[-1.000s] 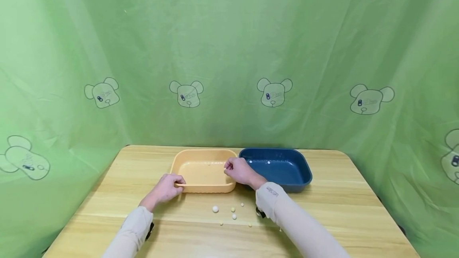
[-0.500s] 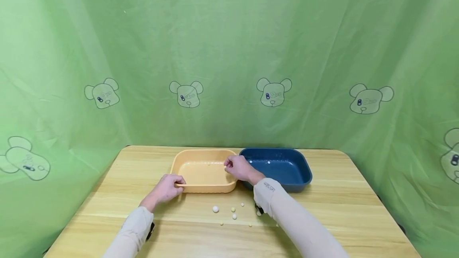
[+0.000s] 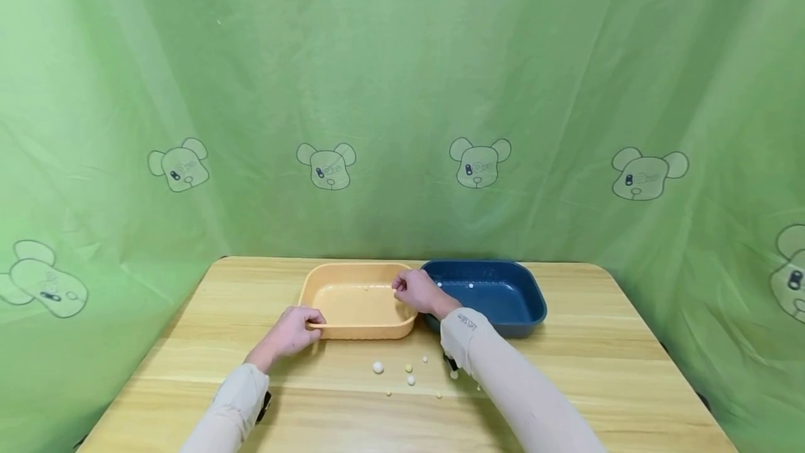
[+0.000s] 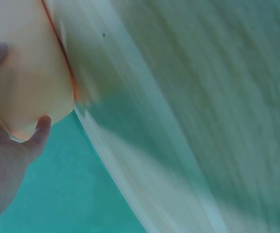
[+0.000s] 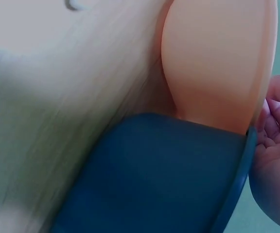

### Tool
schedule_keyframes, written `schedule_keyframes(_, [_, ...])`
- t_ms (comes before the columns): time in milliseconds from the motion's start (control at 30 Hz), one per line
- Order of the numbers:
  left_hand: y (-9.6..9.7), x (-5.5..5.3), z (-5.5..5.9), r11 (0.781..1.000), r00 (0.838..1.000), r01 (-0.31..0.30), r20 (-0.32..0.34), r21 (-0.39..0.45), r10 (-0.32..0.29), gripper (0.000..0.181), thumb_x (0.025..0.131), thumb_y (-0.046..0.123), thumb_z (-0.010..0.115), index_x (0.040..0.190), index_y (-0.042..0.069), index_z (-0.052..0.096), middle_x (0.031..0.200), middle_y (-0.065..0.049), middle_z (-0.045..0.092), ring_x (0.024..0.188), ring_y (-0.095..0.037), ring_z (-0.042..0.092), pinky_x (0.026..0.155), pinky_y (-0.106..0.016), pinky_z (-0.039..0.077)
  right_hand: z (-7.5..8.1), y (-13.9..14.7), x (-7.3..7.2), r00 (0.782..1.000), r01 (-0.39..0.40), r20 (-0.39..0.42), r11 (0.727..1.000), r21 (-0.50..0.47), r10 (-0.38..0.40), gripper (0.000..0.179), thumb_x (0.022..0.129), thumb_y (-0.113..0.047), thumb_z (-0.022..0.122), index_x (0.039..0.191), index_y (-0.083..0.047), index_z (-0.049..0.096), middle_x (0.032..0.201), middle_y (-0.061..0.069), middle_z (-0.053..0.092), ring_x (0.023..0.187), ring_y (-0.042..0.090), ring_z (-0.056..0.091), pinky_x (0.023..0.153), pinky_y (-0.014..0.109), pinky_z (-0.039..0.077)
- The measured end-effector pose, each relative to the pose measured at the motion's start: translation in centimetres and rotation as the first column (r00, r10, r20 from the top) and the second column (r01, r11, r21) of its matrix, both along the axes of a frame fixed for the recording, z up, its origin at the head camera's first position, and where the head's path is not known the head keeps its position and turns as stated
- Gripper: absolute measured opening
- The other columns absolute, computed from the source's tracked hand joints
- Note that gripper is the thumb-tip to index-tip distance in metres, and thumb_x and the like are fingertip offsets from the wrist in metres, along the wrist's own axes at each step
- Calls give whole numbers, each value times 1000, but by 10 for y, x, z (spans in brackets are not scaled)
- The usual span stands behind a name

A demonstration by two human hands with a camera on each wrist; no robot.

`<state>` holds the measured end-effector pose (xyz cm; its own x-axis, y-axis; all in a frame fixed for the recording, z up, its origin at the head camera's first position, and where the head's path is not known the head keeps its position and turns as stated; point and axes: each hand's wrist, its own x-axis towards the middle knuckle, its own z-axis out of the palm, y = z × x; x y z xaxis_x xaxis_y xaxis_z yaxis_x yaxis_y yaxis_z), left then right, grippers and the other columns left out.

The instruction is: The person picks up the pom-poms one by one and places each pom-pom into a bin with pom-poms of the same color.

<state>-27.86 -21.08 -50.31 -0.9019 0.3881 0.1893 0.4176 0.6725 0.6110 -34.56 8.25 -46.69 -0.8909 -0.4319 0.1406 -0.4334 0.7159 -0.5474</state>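
Observation:
My left hand grips the front left rim of a pale orange basin. In the left wrist view, the thumb of that left hand lies against the basin's outer wall. Above the basin's right end, my right hand has its fingers curled, with a tiny pale ball at the pinched fingertips. The right wrist view shows the right hand beyond the rims, fingertips partly hidden. A small ball lies inside the orange basin.
A dark blue basin stands against the orange one's right side, with small white balls inside. Several white and yellow balls lie on the wooden table in front, including a larger white ball. Green printed cloth surrounds the table.
My right hand has risen slightly over the orange basin's right end, and its forearm has shifted a little left. The left hand keeps its hold on the rim.

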Motion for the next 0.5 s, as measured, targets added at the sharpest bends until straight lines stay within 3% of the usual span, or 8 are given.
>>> schedule_keyframes(500, [0, 0, -1, 1000, 1000, -13, 29, 18, 13, 16, 74, 0, 66, 78, 16, 67, 78, 3, 64, 74, -13, 53, 72, -36, 45, -1, -1, -10, 1000, 6, 27, 1000, -5, -6, 7, 82, -3, 65, 89, -2, 65, 77, -1, 58, 71, 11, 53, 67, 24, 47])
